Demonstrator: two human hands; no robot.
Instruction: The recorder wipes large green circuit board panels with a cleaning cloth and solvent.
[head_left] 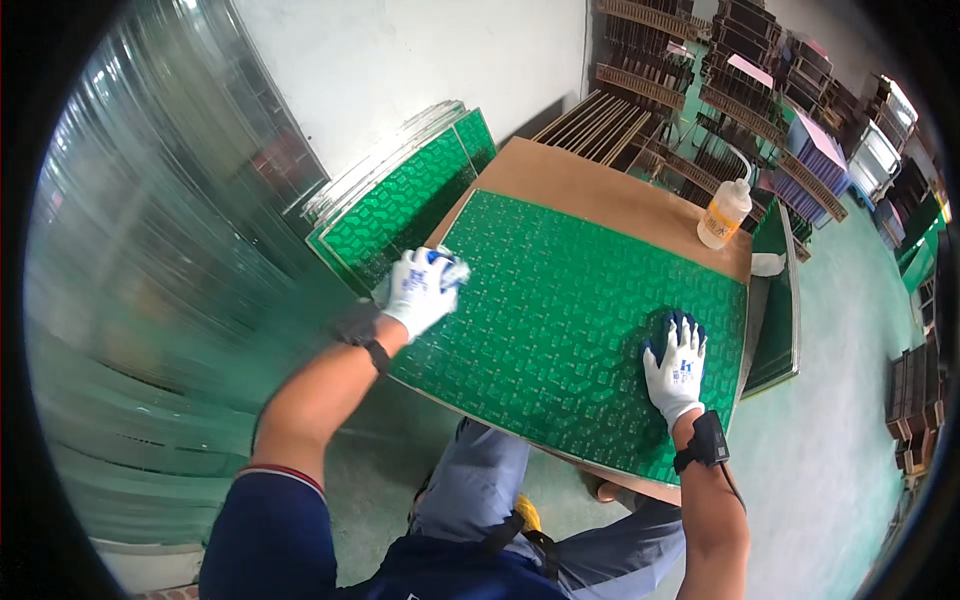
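A large green panel [560, 310] with a fine repeating pattern and a thin pale edge lies on a brown board. At its left edge, my gloved left hand [418, 290] is closed round a crumpled whitish cloth [456, 272]; motion blurs it slightly. My gloved right hand [678, 365] rests flat on the panel's right part, fingers spread, holding nothing. Both gloves are white with blue coating at the fingers.
A bottle [725, 213] with an orange and white label stands on the brown board's [560, 175] far right corner. Framed green panels [400, 200] lean against the wall, another [778, 300] beside the board's right side. Clear sheeting [180, 280] hangs at left. Racks [740, 100] stand behind.
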